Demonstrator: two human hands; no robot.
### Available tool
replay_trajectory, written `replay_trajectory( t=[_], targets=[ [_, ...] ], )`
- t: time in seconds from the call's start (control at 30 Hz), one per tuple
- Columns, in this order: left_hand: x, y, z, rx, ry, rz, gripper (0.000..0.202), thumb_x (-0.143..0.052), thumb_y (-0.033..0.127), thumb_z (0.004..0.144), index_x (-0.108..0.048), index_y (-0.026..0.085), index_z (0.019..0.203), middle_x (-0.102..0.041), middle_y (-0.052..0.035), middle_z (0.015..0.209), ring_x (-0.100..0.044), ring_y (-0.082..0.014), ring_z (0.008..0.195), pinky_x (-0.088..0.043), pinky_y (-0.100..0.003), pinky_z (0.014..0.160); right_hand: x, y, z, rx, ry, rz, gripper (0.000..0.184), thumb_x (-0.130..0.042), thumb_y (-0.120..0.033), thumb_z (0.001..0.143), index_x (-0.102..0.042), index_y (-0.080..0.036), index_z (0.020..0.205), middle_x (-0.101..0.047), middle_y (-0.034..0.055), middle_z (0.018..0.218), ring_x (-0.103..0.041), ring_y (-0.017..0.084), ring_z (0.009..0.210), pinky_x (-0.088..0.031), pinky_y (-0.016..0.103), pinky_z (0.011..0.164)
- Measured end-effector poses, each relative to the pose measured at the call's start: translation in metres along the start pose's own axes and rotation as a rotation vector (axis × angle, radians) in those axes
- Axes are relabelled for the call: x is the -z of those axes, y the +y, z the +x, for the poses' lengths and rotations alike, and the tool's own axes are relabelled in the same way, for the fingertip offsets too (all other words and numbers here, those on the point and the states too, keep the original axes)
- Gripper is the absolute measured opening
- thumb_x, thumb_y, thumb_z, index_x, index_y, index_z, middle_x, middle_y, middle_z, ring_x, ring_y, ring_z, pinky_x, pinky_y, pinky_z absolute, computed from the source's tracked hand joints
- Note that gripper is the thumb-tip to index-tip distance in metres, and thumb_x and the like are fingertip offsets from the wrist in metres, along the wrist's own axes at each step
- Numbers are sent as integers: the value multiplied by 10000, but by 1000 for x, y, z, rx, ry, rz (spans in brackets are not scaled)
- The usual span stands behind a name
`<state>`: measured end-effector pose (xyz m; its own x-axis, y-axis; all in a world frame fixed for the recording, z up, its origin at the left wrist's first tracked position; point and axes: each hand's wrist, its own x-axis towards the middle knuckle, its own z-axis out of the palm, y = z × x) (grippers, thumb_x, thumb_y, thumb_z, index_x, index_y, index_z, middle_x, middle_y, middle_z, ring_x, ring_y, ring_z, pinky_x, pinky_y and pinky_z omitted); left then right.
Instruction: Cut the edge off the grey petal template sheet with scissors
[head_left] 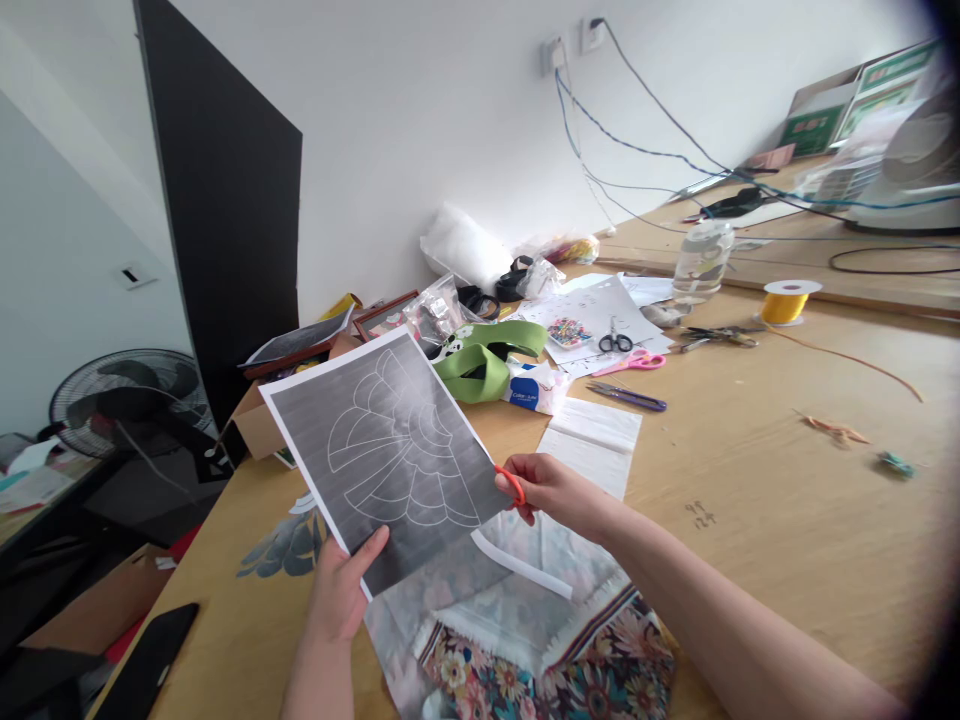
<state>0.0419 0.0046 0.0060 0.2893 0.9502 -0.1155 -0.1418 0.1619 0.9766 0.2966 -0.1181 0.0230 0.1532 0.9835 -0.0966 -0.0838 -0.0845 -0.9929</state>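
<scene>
My left hand [341, 590] pinches the lower left edge of a printed sheet of paper [311, 405], thumb on top. White fan-like petal outlines show on its dark grey print, and a white border runs along the left and top. At the sheet's right edge, my right hand [544, 485] is closed on scissors with orange-red handles [512, 484]; their blades are hidden. A thin white paper strip [521, 567] hangs or lies just below the sheet. Under it are translucent sheeting [405, 640] and floral fabric [592, 665] with a frayed edge.
Green ribbon [480, 372], pink-handled scissors [641, 361], purple-handled snips [628, 395] and a box of coloured pins [570, 332] lie beyond the sheet. A yellow thread spool [786, 302] and clear jar [703, 262] stand further right. A phone [150, 660] lies at the table's left edge.
</scene>
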Motion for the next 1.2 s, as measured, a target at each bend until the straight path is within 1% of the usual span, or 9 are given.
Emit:
replay_trajectory(
  t=[0.23,0.33,0.67,0.87,1.03,1.2],
  targets=[
    [-2,3,-2,10,9,7,595,-924,306,458,-722,145,994,-744,-119,1017,-589,-373,1168,-416,-495,1060,0,3,1,9,2,24,518,-753,-639,633,-491,-192,643,-520,-34,594,-447,90,501,-360,248,499],
    [-3,3,-1,12,19,0,592,-928,302,459,-719,154,993,-744,-110,1021,-582,-373,1177,-405,-499,1071,0,4,1,17,-1,30,518,-749,-640,639,-491,-190,642,-513,-39,585,-446,89,500,-360,247,502],
    [3,-1,1,-2,-8,5,601,-921,303,495,-709,148,1035,-737,-117,1053,-569,-369,1195,-385,-503,1085,1,4,1,-8,-27,29,501,-738,-624,670,-498,-185,670,-551,-27,599,-497,100,518,-368,250,529],
    [1,-1,0,8,-21,2,630,-922,291,490,-703,147,1062,-736,-120,1054,-583,-370,1176,-408,-507,1064,3,8,2,7,-35,27,491,-721,-618,699,-491,-185,671,-517,-46,550,-503,102,517,-353,243,535],
    [3,-3,2,12,-28,-5,593,-918,280,501,-709,154,1041,-744,-107,1022,-589,-359,1172,-429,-483,1053,2,7,3,5,-25,38,497,-732,-620,684,-484,-190,653,-509,-47,549,-500,102,513,-347,244,529],
    [3,-4,2,11,-38,-12,604,-916,278,502,-708,148,1053,-744,-112,1022,-591,-363,1169,-438,-483,1043,2,5,2,4,-14,34,498,-735,-620,680,-482,-191,650,-509,-45,550,-497,103,511,-350,245,526]
  ],
)
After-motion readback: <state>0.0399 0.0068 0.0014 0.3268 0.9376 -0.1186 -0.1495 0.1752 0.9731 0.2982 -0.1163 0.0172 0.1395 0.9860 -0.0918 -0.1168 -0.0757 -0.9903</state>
